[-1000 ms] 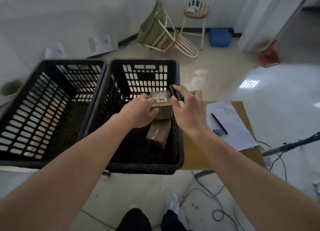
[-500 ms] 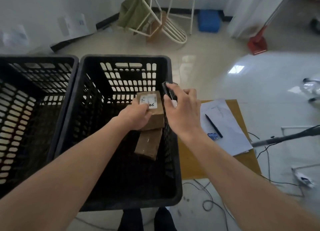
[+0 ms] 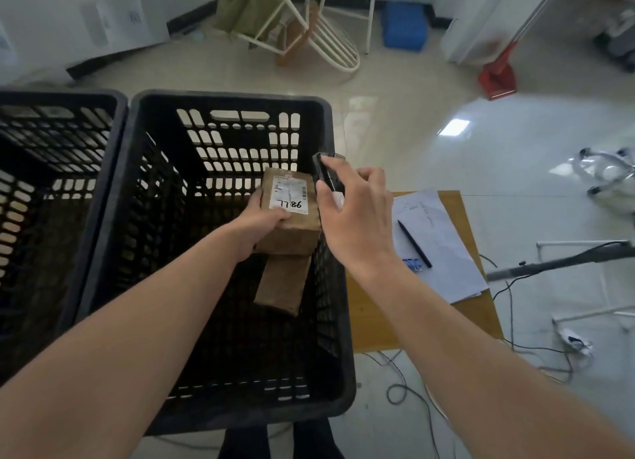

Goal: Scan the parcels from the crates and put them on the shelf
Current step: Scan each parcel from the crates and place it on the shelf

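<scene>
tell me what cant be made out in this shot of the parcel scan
Head view, the only one:
- Scanner: mostly hidden by the right hand.
- Held parcel: near left part covered by the left hand; label print too small beyond the handwritten digits.
- Second parcel: far end hidden under the held one.
- Left crate: cut off by the frame edge.
- Shelf: not in view.

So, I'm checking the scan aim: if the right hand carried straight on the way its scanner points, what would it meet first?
Most likely the parcel that the left hand holds; the right hand and its scanner sit just beside its label, though depth is unclear.
</scene>
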Action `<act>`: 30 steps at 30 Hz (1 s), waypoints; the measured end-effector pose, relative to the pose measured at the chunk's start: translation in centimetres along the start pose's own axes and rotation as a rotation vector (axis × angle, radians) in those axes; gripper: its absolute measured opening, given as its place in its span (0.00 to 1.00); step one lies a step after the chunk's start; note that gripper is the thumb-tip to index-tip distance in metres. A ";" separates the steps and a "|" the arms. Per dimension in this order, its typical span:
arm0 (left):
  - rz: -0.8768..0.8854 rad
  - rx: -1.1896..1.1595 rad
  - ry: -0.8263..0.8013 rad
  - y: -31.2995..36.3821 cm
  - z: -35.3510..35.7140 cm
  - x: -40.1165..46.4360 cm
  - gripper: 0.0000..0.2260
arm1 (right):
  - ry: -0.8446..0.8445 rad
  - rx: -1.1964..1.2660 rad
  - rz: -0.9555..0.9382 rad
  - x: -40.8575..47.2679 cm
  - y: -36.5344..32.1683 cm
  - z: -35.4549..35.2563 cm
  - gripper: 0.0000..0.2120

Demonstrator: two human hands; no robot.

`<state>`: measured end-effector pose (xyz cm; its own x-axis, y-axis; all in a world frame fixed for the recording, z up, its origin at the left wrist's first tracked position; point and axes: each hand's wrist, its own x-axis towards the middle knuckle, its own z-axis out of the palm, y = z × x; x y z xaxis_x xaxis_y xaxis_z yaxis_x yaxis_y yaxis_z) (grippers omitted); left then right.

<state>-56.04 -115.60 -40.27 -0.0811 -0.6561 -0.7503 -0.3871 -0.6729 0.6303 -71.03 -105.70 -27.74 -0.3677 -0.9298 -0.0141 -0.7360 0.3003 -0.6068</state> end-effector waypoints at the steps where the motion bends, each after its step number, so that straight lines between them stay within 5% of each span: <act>1: 0.024 -0.008 0.009 0.1 -0.2 -0.2 0.34 | -0.005 0.007 -0.006 -0.2 -0.3 -0.1 0.21; 5: 0.120 0.067 0.047 0.4 -1.6 -1.9 0.25 | -0.036 0.065 -0.049 -0.8 -1.8 -0.5 0.22; 12: 0.239 -0.014 -0.029 -0.1 -6.5 -6.9 0.34 | -0.167 0.187 -0.047 -2.3 -4.0 -1.2 0.23; 30: 0.502 0.125 0.260 -0.4 -14.2 -18.4 0.36 | -0.421 0.059 -0.280 -6.6 -7.3 -5.0 0.20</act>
<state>-41.34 -108.16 -23.85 -0.0604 -0.9577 -0.2812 -0.4667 -0.2219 0.8561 -66.04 -100.67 -19.27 0.1088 -0.9816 -0.1567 -0.7357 0.0265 -0.6768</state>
